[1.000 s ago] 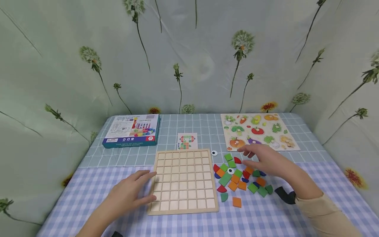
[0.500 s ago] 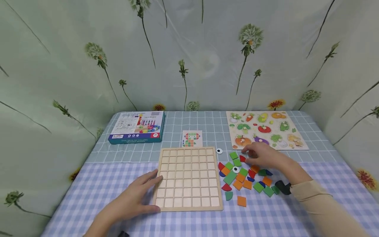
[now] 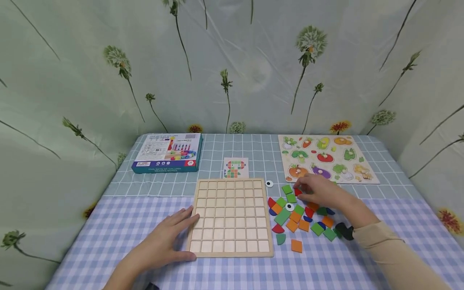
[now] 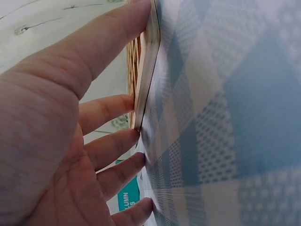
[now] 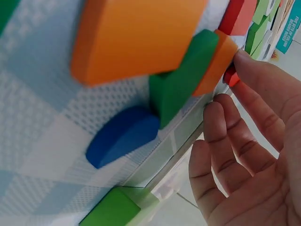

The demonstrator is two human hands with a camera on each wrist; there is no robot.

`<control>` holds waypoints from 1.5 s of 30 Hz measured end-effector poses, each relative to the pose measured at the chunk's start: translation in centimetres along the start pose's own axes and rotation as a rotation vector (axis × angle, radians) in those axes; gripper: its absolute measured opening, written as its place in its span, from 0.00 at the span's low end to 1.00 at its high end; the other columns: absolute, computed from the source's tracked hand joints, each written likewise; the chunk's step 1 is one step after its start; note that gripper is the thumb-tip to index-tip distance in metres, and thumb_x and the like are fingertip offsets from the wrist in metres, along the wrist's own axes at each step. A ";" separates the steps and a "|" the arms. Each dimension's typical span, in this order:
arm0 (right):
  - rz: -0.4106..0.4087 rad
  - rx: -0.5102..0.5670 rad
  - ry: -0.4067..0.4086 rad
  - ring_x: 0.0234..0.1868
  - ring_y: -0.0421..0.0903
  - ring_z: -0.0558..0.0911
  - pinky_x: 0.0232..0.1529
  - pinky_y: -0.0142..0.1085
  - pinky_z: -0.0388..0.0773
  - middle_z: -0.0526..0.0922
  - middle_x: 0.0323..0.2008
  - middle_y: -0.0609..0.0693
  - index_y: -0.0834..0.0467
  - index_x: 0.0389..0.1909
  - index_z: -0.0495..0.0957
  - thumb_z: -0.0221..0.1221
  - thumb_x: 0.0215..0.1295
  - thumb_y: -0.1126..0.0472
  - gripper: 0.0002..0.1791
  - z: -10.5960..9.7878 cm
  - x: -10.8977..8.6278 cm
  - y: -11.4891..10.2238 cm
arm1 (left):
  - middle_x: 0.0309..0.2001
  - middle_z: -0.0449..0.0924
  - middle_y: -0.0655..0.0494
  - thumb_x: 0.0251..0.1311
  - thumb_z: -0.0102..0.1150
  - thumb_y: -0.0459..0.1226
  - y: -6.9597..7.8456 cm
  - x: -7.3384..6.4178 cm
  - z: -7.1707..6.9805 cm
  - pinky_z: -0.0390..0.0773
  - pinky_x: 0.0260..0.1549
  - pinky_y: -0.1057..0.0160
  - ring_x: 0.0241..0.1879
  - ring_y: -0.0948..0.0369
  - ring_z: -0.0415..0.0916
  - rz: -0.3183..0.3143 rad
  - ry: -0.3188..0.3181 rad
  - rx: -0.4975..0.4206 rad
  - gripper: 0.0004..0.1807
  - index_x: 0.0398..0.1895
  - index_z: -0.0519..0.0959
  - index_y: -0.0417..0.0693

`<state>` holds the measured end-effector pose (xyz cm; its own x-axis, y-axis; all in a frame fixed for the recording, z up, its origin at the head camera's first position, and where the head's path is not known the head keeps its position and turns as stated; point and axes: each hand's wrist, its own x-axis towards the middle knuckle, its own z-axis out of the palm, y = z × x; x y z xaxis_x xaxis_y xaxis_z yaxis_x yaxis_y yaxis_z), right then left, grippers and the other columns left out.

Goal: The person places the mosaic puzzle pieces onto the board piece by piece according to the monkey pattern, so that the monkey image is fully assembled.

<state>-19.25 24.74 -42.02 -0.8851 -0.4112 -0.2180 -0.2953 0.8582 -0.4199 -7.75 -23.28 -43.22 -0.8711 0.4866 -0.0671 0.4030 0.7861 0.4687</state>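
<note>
My left hand [image 3: 163, 241] rests at the left side of a wooden grid board [image 3: 230, 217], fingers spread. In the left wrist view its thumb and index fingertip touch the rim of the board [image 4: 149, 61], while the other fingertips reach the tablecloth. Over the far side of a pile of flat coloured blocks, my right hand [image 3: 322, 193] pinches a red quarter-circle block [image 3: 297, 192] between thumb and index finger. Most of that red block [image 5: 231, 76] is hidden behind the thumb in the right wrist view. Around it lie an orange square block [image 3: 296, 246], green blocks [image 3: 282, 216] and blue half-round blocks.
A picture card [image 3: 235, 167] lies just behind the board, with a round eye piece [image 3: 269, 184] to its right. A vegetable puzzle board [image 3: 328, 157] is at the back right, a boxed toy set [image 3: 166, 153] at the back left. A black curved object [image 3: 343, 231] lies beside the right wrist.
My right hand has lowered to the red quarter-circle block and closed its fingertips on it. My left hand has come against the board's left edge. The head view has shifted slightly.
</note>
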 end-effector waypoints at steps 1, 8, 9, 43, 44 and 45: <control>-0.002 -0.002 0.003 0.42 0.43 0.80 0.50 0.43 0.86 0.86 0.42 0.46 0.56 0.54 0.86 0.73 0.68 0.57 0.16 0.0 0.0 0.0 | 0.83 0.63 0.44 0.49 0.78 0.66 0.0 0.0 0.0 0.64 0.75 0.27 0.81 0.36 0.62 0.002 0.006 0.001 0.55 0.79 0.72 0.53; 0.019 -0.049 0.011 0.43 0.43 0.81 0.53 0.47 0.88 0.86 0.45 0.48 0.57 0.55 0.87 0.72 0.68 0.57 0.17 0.6 -0.1 -0.1 | 0.84 0.61 0.44 0.47 0.78 0.67 -0.1 0.2 -0.1 0.60 0.72 0.20 0.82 0.36 0.59 -0.009 -0.012 -0.034 0.55 0.79 0.73 0.55; 0.022 -0.065 0.013 0.43 0.43 0.81 0.53 0.46 0.88 0.86 0.45 0.48 0.57 0.55 0.87 0.72 0.68 0.57 0.17 0.6 -0.1 -0.1 | 0.84 0.61 0.44 0.47 0.78 0.67 -0.1 0.2 -0.1 0.59 0.72 0.19 0.82 0.36 0.58 -0.010 -0.017 -0.041 0.56 0.79 0.73 0.55; -0.236 -0.039 0.049 0.41 0.42 0.80 0.48 0.34 0.84 0.86 0.45 0.48 0.56 0.52 0.88 0.71 0.71 0.53 0.15 1.6 4.6 -9.6 | 0.85 0.58 0.42 0.43 0.83 0.64 -0.5 0.9 -0.6 0.51 0.69 0.14 0.83 0.31 0.52 -0.053 -0.078 -0.132 0.55 0.76 0.75 0.55; -0.243 -0.038 0.045 0.41 0.41 0.79 0.47 0.34 0.84 0.86 0.44 0.47 0.57 0.52 0.88 0.71 0.71 0.53 0.15 1.6 4.8 -9.7 | 0.85 0.58 0.42 0.42 0.83 0.64 -0.5 1.0 -0.5 0.51 0.69 0.14 0.83 0.31 0.52 -0.052 -0.075 -0.132 0.55 0.76 0.75 0.54; -0.248 -0.039 0.045 0.40 0.41 0.78 0.46 0.33 0.83 0.85 0.43 0.47 0.57 0.52 0.88 0.71 0.71 0.53 0.15 1.6 5.0 -9.9 | 0.85 0.58 0.42 0.42 0.83 0.64 -0.5 1.0 -0.5 0.51 0.69 0.14 0.83 0.31 0.52 -0.051 -0.072 -0.134 0.55 0.75 0.75 0.54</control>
<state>-20.13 13.69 -40.33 -0.7988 -0.5972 -0.0733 -0.5180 0.7446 -0.4210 -8.94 -23.39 -43.04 -0.8650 0.4773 -0.1549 0.3134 0.7550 0.5760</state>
